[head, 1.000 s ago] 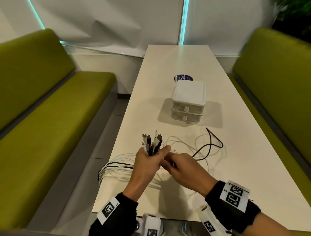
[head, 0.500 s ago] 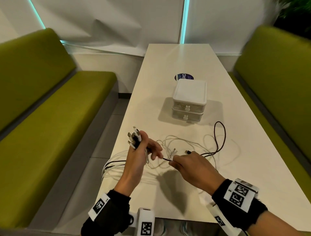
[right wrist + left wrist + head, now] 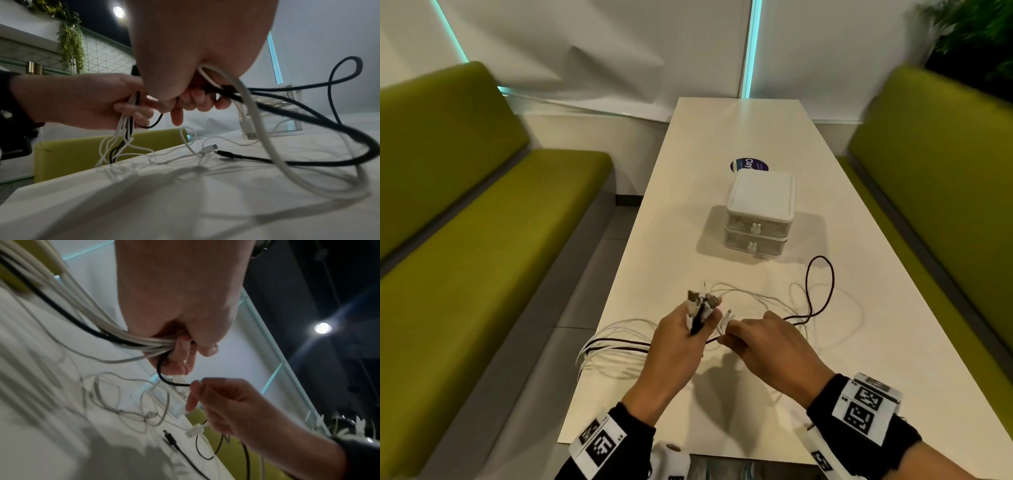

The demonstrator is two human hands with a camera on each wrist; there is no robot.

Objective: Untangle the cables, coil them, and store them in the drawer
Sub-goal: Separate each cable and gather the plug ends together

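Head view: left hand clenched round a bundle of cables, plugs sticking up. Right hand pinches a dark cable looping right on the table. Drawer box farther off, shut.

Left wrist view: fingers wrap white and dark strands.

Right wrist view: blurred; the fingers apparently grasp white and dark cables.

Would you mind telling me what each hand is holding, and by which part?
The left hand grips the cable bundle just below its plug ends. The right hand holds a white cable and a black cable mid-length.
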